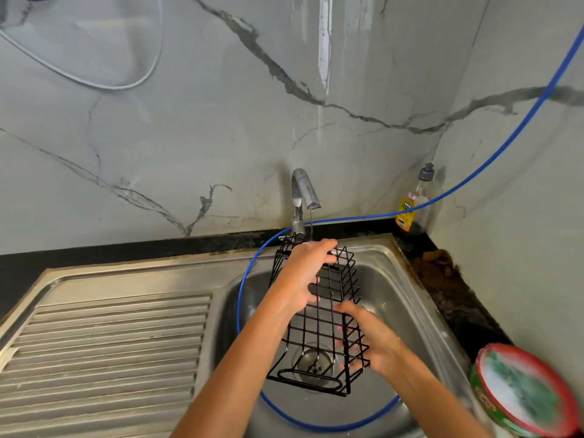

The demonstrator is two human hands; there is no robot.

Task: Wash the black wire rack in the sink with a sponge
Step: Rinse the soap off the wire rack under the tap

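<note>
A black wire rack hangs over the steel sink, tilted, under the tap. A thin stream of water runs from the spout onto its far end. My left hand grips the rack's far upper part, fingers curled over the wires. My right hand holds the near right side, its fingers showing through the mesh inside the rack. No sponge shows in either hand.
A blue hose loops round the basin and climbs the right wall. A dish soap bottle stands in the back corner. A round red-rimmed tub with something green in it sits at the right. The ribbed drainboard lies left.
</note>
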